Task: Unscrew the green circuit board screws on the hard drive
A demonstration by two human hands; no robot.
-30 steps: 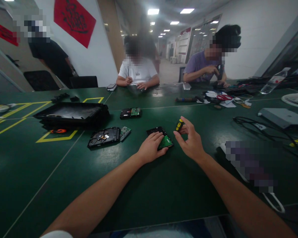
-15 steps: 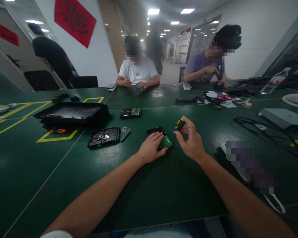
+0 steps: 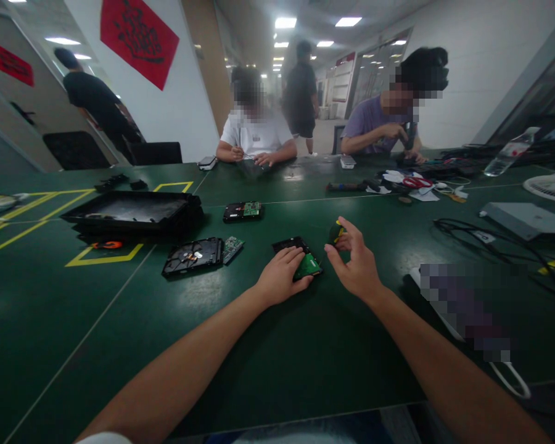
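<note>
Right hand pinches a black-and-yellow handle; left hand, fingers together, thumb apart, covers a black-and-green drive, white marking beside them illegible.

On the surface, a hard drive lies before the person, partly under the left grip; just right of it is a small tool in the right grip; to its left lies a drive casing, a loose circuit board just beside the casing's right edge, another drive behind that board. Farther back and left sits a tray; at right, a metal box lies behind a cable, in front of a bottle.
</note>
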